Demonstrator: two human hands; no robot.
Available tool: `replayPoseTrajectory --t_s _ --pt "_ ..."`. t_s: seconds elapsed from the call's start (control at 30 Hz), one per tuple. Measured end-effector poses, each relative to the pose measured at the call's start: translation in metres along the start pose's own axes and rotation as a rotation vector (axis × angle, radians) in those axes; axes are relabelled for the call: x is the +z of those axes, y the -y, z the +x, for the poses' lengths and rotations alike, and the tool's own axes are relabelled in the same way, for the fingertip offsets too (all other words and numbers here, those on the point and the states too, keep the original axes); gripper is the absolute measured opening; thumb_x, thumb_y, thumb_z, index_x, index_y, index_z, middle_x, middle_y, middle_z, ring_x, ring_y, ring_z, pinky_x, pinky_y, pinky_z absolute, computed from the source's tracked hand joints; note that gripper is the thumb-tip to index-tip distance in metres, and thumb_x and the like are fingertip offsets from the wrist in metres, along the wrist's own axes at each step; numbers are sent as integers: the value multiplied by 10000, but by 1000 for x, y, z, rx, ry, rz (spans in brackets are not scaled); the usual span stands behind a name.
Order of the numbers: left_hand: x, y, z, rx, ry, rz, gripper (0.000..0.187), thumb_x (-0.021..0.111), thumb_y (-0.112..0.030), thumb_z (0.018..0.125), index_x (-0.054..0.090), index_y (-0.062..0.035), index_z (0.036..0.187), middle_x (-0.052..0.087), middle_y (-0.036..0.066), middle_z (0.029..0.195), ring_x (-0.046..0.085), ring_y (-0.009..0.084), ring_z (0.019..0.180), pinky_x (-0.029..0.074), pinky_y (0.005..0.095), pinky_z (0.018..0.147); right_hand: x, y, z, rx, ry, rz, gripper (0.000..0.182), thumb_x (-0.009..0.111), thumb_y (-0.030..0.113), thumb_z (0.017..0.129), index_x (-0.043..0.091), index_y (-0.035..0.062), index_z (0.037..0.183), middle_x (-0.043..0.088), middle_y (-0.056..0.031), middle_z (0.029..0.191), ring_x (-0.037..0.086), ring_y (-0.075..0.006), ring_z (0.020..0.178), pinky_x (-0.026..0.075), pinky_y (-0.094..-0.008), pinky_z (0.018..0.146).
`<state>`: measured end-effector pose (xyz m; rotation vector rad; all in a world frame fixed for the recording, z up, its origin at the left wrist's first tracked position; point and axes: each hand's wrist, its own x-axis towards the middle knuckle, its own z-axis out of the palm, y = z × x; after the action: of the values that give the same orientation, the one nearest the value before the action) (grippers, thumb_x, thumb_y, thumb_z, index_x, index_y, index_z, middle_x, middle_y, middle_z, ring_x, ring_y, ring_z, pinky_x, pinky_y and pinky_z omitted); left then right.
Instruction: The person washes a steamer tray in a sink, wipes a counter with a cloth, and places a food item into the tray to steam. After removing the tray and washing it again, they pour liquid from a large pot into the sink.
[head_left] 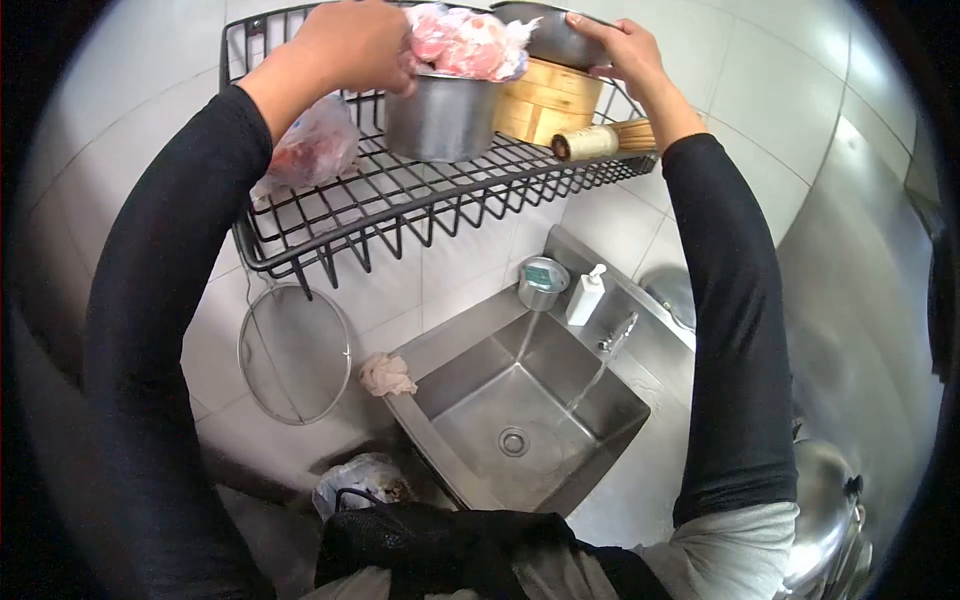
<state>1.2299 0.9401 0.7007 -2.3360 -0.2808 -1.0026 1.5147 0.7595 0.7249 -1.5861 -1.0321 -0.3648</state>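
Both arms up, black sleeves reaching to a black wire wall rack (400, 224) above a square stainless-steel sink (465, 415). Right hand (632, 55) is closed round the near edge of a rounded dark-grey metal bowl (553, 40), thumb on top of the rim and the other fingers tucked mostly out of sight; the rim presumably gives the surest hold on so smooth a wall. The bowl is over a round, pale wooden steamer (548, 100), though I cannot tell whether it rests there or is borne by the hand. Left hand (355, 45) is bent inward, fingers curled at the left edge of a straight-sided grey metal pot (443, 118), beside a plastic-wrapped pink-and-white bundle (462, 42) heaped above its mouth. Whether these fingers pinch the plastic or the rim, cannot tell: the knuckles hide it. The pot stands upright on the wires; its wall likely keeps the soft, slippery bundle from sliding. Left of it, a clear plastic bag with red contents (322, 142) lies directly on the grid, partly behind the left forearm. A bound bundle of thin wooden sticks (588, 142) lies on its side before the steamer, near the front rail, which perhaps guards against rolling. Below, a round mesh strainer (294, 355) hangs against the tiles, flat and out of the way, I judge.
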Motion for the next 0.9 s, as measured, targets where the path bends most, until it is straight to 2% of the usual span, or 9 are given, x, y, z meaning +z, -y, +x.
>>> replayPoseTrajectory --t_s 0.07,0.2,0.37,0.5,0.57,0.67,0.73,0.8,0.9 --pt "-20 -10 6 -94 312 20 356 762 -385 730 750 -118 966 726 155 986 699 320 934 552 407 782 0 -12 5 8 -3 -24 606 842 501 717 608 36 1026 613 -82 1047 615 -219 1011 586 -397 823" --pt "-3 18 10 -177 181 -165 412 678 -390 733 747 -20 900 706 254 906 692 382 891 546 463 796 -8 -35 12 -8 17 -135 657 803 634 697 631 71 990 595 -47 943 553 -119 872 442 -231 661" --pt "-13 25 9 -275 141 -288 475 656 -392 768 723 23 990 701 274 978 685 383 951 537 434 852 -8 -28 -3 7 -10 -198 1053 776 668 698 405 -19 1406 478 -243 1365 469 -305 1290 446 -481 961" --pt "-28 41 -6 -10 536 -208 816 713 -589 752 598 23 1280 635 254 1247 626 378 1122 506 444 953 -28 -29 -19 -82 -187 -250 1044 739 674 737 387 -21 1432 439 -271 1416 457 -327 1325 445 -466 998" --pt "-56 26 -35 -90 942 -73 941 838 -439 679 457 -19 1431 586 244 1325 558 385 1233 459 454 1020 -44 -12 -65 -129 -234 -201 930 690 622 826 391 -18 1431 458 -256 1408 494 -305 1294 460 -416 997" --pt "-57 16 -48 -34 848 -34 805 819 -339 694 516 -71 1391 626 185 1289 581 331 1207 458 450 1012 -63 -13 -140 -145 -193 -111 762 668 507 907 431 -24 1400 511 -231 1370 559 -264 1205 479 -361 970" --pt "-25 24 -28 441 890 176 492 734 -388 779 669 -129 1192 696 152 1117 655 274 1048 509 400 899 -75 -15 -189 -73 -107 13 569 612 383 982 483 -30 1350 592 -169 1282 613 -200 1106 498 -324 921" --pt "-5 20 -22 19 677 216 436 698 -405 828 702 -98 1137 694 171 1111 663 302 1015 519 389 869 -82 -27 -236 -23 -40 57 431 573 304 1016 529 -24 1291 646 -124 1178 637 -156 1027 506 -296 886" --pt "-11 6 -18 10 640 206 471 689 -417 841 671 -87 1177 666 176 1158 639 306 1059 503 406 898 -100 -52 -306 80 26 137 345 554 259 1027 545 -8 1245 662 -116 1140 638 -165 1013 509 -305 886"
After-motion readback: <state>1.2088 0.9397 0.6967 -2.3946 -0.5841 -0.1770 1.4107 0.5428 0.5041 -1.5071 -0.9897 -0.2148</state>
